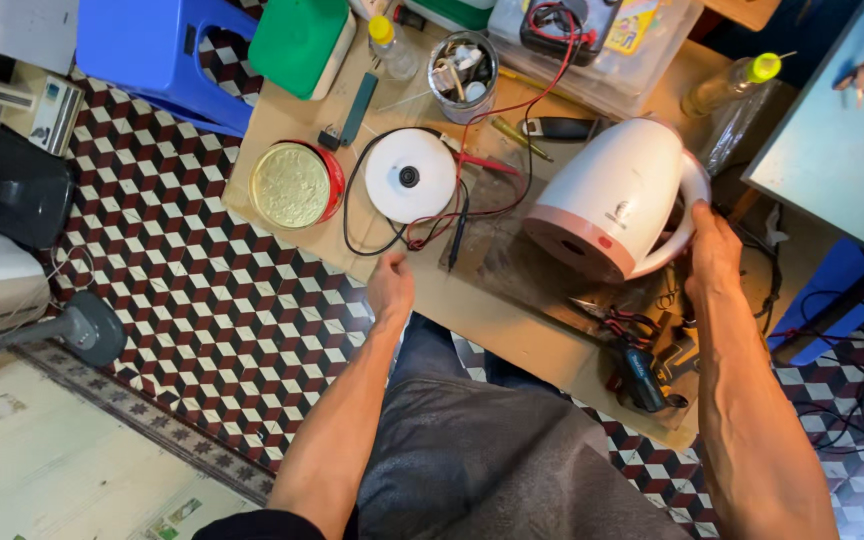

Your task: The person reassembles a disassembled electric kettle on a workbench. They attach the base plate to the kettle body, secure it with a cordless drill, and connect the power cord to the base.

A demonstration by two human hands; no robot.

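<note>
Fingers of right hand (712, 245) around white kettle (612, 195) handle; left hand (390, 285) loosely curled beside round base (410, 175).

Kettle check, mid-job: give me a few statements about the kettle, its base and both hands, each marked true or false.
1. The right hand grips the handle of the white kettle. True.
2. The kettle stands upright on the round white base. False: it is tilted on its side, apart from the base, with its pink-rimmed bottom facing the camera.
3. The left hand rests at the near edge of the table, below the base. True.
4. The left hand holds the black probe. False: the probe lies on the table, beside the hand.
5. A round gold-lidded tin sits left of the base. True.
</note>
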